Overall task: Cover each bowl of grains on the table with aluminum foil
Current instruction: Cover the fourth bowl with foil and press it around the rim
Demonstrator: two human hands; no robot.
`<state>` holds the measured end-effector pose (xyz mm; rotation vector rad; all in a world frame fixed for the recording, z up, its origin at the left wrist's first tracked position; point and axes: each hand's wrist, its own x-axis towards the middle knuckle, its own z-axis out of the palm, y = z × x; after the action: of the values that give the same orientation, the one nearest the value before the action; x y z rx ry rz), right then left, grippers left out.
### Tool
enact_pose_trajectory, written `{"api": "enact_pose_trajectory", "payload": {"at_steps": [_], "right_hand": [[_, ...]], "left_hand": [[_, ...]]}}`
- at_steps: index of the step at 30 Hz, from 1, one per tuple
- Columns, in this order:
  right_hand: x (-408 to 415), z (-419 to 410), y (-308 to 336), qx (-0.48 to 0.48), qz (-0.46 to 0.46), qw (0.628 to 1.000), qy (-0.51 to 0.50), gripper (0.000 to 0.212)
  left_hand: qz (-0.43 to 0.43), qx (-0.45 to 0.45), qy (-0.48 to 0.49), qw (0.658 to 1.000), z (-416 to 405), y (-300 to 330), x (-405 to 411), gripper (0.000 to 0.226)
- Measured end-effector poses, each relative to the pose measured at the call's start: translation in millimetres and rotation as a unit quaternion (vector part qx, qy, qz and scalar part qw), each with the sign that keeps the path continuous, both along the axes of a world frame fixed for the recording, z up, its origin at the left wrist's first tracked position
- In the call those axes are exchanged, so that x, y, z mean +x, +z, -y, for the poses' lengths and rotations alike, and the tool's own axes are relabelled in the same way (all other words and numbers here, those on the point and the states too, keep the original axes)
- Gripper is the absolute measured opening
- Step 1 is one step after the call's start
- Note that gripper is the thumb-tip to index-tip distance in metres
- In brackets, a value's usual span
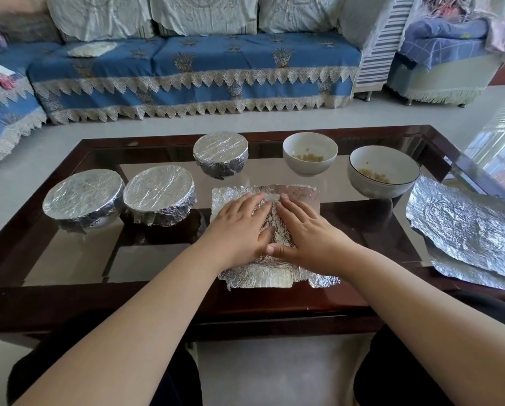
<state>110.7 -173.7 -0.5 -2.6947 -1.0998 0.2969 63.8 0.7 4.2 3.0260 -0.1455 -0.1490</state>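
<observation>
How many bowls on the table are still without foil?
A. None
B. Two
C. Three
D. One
B: two bowls stand uncovered with grains showing, the white bowl and the dark-rimmed bowl; the other three bowls are wrapped in foil.

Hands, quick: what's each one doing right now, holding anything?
Left hand: open, fingers straight, pressing flat on the foil sheet.
Right hand: open, fingers straight, pressing flat on the same sheet; holding nothing.
</observation>
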Motion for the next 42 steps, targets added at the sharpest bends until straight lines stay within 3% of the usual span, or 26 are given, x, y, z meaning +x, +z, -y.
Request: {"api": "enact_pose_trajectory", "payload": {"at_steps": [8, 13, 21, 24, 29, 35, 42], "right_hand": [[7, -3, 2, 0.047, 0.035, 0.998, 0.021, 0.119], [13, -6, -1, 0.089, -0.042, 0.995, -0.011, 0.112], [23, -5, -2, 0.154, -0.129, 0.976, -0.083, 0.083], [22, -2, 3, 0.142, -0.099, 0.982, -0.074, 0.09], [6, 2, 3, 0.055, -0.017, 0.998, 0.008, 0.12], [2, 1, 0, 0.029, -0.023, 0.999, 0.001, 0.127], [0, 3, 3, 0.015, -0.031, 0.999, 0.01, 0.134]], "left_hand": [[0.0, 0.006, -0.011, 1.0, -1, -1, 0, 0.07], [0.006, 0.001, -0.014, 1.0, 0, -1, -1, 0.069], [0.009, -0.031, -0.001, 0.999, 1, -3, 1, 0.07], [0.009, -0.025, 0.001, 1.0, 1, -2, 1, 0.07], [0.005, -0.024, -0.001, 1.0, 1, -1, 0, 0.067], [0.022, -0.011, -0.02, 0.999, -1, -5, -3, 0.064], [0.004, -0.005, -0.031, 1.0, -2, -4, -4, 0.08]]}}
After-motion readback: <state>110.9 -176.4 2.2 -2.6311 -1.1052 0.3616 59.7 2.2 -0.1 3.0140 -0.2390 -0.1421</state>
